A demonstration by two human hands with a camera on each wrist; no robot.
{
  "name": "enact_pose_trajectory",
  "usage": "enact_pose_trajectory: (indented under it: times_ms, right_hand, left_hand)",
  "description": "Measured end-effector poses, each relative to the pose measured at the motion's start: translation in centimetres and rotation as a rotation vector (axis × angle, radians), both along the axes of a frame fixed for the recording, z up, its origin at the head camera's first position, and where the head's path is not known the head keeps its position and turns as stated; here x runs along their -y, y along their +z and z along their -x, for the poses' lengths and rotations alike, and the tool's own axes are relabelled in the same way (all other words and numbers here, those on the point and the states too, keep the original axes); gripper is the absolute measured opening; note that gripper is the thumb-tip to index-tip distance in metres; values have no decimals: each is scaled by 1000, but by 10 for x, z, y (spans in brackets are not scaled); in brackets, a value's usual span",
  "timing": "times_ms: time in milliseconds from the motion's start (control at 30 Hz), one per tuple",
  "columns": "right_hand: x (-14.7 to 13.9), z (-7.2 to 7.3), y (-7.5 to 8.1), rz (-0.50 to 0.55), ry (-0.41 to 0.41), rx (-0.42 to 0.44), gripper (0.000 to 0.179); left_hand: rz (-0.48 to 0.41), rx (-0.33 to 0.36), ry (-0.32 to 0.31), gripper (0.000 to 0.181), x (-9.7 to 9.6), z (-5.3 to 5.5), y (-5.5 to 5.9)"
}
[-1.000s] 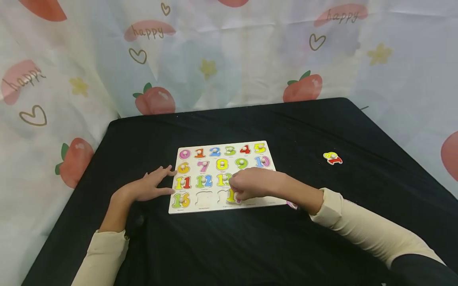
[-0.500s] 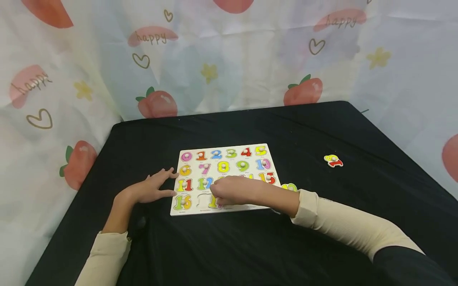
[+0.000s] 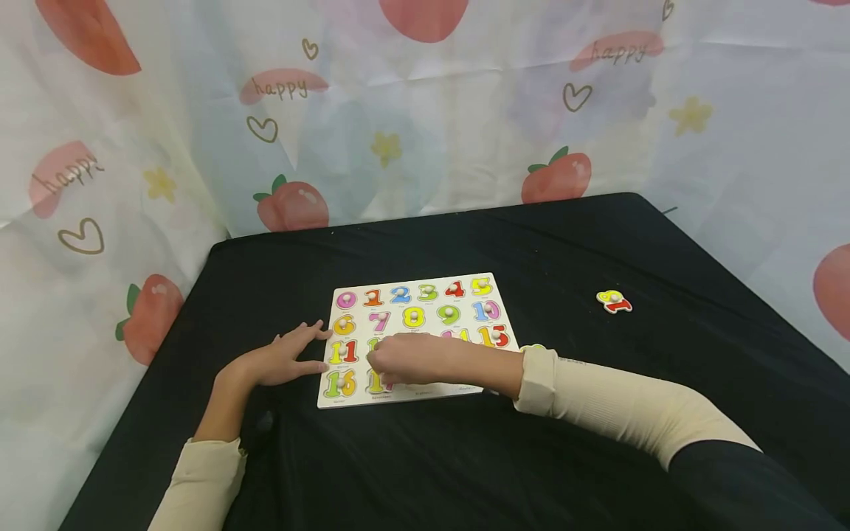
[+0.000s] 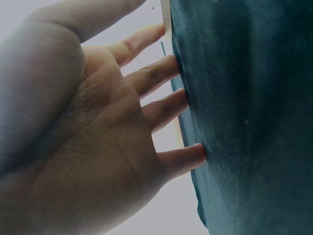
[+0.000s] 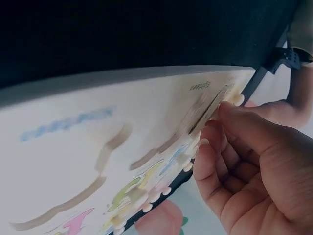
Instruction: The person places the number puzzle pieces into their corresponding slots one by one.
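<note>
A white number puzzle board lies on the black-covered table, most of its slots filled with knobbed number pieces. My right hand reaches across the board's lower part and pinches a puzzle piece with a yellow 1 and a bit of pink. In the right wrist view, thumb and fingers hold that piece tilted on edge at a slot in the bottom row. My left hand spreads its fingers at the board's left edge; its thumb and fingertips touch there. The knob is hidden by my right hand.
A loose red-and-yellow number piece lies on the table to the right. Part of a green-yellow piece shows beside the board's right edge, behind my sleeve. A patterned curtain stands behind the table.
My right hand has carried the pinched piece leftward along the bottom row, from around the eighteen slot to the seventeen slot. My left hand stays at the board's edge; the camera view has shifted slightly.
</note>
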State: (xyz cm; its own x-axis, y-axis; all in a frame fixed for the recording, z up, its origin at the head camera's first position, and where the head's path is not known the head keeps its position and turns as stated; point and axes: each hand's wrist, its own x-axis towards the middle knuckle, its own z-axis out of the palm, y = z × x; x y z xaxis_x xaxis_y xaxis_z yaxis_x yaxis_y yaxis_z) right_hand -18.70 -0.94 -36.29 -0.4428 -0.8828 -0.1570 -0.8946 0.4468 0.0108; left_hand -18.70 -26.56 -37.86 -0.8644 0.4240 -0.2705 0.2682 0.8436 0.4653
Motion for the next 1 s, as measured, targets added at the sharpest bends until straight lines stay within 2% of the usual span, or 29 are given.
enact_pose_trajectory:
  times_ms: [133, 233, 300, 400, 533, 733, 867, 1000]
  right_hand:
    - [5, -1, -1, -12, -10, -4, 37]
    - [0, -2, -3, -7, -35, 35, 35]
    - [-8, -4, -5, 10, -58, 69, 32]
    - [-25, -7, -7, 36, -78, 67, 39]
    - [-51, -6, -1, 83, -112, 73, 45]
    - [-89, 2, 12, 161, -183, 132, 25]
    - [-108, 8, 15, 143, -221, 140, 14]
    - [-128, 14, 19, 136, -260, 161, 9]
  left_hand:
    - [-1, -2, 7, 72, -1, -1, 0]
    - [-2, 5, 11, 72, -5, -1, -3]
    - [-2, 6, -1, 71, -9, -1, -5]
    - [0, 9, -11, 70, -14, -1, -8]
    - [3, 10, -1, 70, -15, -2, -7]
    - [6, 3, 7, 71, -9, -5, -5]
    - [6, -7, 10, 72, -5, -7, -4]
    - [0, -23, 1, 72, -3, -3, 1]
